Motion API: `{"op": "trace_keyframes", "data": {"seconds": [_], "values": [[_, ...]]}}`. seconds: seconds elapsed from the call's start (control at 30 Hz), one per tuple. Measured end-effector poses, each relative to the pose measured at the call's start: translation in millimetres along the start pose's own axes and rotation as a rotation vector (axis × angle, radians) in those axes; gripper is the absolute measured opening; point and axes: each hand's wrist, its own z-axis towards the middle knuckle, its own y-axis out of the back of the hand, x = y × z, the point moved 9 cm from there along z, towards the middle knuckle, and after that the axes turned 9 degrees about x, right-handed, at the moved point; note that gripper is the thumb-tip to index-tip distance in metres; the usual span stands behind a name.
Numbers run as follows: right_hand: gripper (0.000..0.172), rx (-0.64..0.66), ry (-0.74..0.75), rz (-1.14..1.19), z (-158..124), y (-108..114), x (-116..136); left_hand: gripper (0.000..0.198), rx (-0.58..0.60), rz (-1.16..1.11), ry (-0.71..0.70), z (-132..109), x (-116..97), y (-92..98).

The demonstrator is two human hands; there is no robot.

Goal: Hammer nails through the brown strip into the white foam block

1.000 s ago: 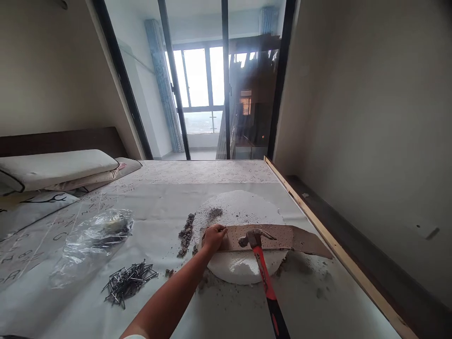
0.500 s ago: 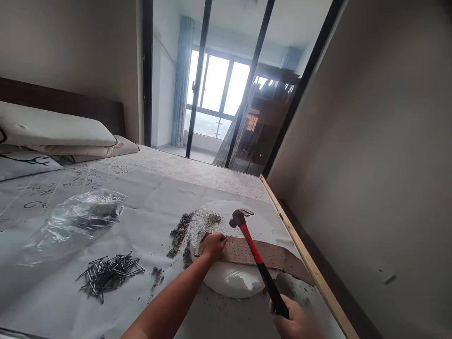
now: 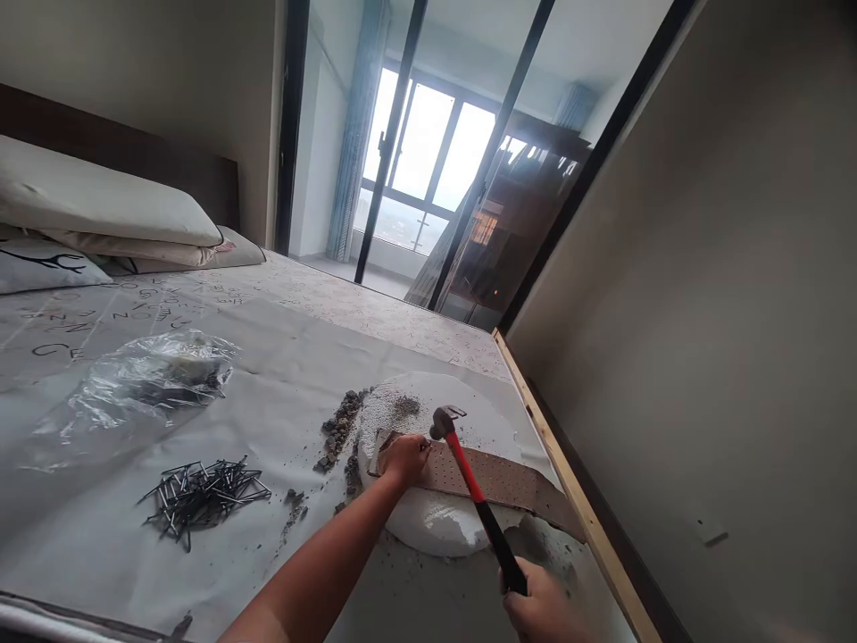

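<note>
My right hand (image 3: 545,600) is wrapped round the black grip of a claw hammer (image 3: 475,491) with a red neck. The hammer's head is raised just right of my left hand (image 3: 405,457). My left hand rests on the left part of a brown strip (image 3: 499,473) dotted with small holes, its fingertips pinched on what looks like a nail, mostly hidden by the fingers. Under the strip lies a round white slab (image 3: 445,529), dusty and rough on top. A heap of loose nails (image 3: 204,498) lies left of my left forearm.
Grey rubble (image 3: 339,427) lines the slab's left side. A clear plastic bag (image 3: 153,379) with dark contents lies farther left on the pale sheet (image 3: 281,384). A wooden rail (image 3: 569,469) runs along the right edge by the wall. Folded bedding (image 3: 107,196) is at back left.
The hammer and my right hand have shifted slightly left, bringing the head closer to my left hand. My left hand keeps its pinch on the strip. The view has tilted a little.
</note>
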Motion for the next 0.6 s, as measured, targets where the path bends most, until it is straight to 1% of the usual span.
{"op": "trace_keyframes", "data": {"seconds": [0.1,0.27,0.33,0.43,0.5,0.6], "values": [[0.007,0.034,0.020,0.064,-2.9,-9.0,0.7,0.020,0.003,-0.003,0.001,-1.0,0.5,1.0],[0.004,-0.022,-0.021,0.132,-8.0,2.1,2.6,0.020,0.000,0.010,-0.034,-4.4,-4.6,4.2],[0.005,-0.008,-0.039,0.135,-7.1,2.4,0.3,0.020,0.006,0.009,-0.034,-5.7,-5.8,4.3],[0.009,0.019,-0.021,0.132,-5.7,2.3,0.1,0.020,-0.007,0.009,-0.037,-7.4,-8.0,5.9],[0.008,0.028,-0.023,0.162,-6.8,4.9,2.4,0.019,-0.004,0.023,-0.035,-7.7,-9.2,6.1],[0.007,0.044,-0.092,0.236,-10.8,8.1,6.7,0.019,0.014,0.046,-0.018,-7.0,-9.4,5.9]]}}
